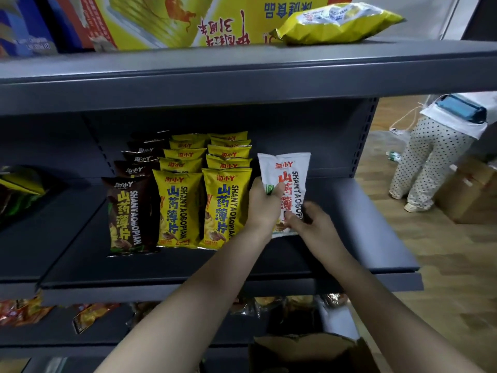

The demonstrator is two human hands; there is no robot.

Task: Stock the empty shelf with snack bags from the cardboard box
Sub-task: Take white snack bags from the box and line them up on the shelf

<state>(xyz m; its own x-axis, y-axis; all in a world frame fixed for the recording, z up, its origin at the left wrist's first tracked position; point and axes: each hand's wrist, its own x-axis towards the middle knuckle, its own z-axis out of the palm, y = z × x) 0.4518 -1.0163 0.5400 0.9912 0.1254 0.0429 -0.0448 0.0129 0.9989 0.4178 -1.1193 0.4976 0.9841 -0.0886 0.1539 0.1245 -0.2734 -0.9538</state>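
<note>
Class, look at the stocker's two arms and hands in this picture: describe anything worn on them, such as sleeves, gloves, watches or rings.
Both forearms are bare as far as the frame shows; no sleeves reach into view. The left hand and right hand wear no gloves, and no watch, bracelet or ring is visible.

middle shelf (349,211): three rows of snack bags (177,208) standing front to back, left of centre | single bag (285,184) upright just right of them | cardboard box (309,351) below, in front | loose bag (338,22) on top shelf (242,65)
</note>
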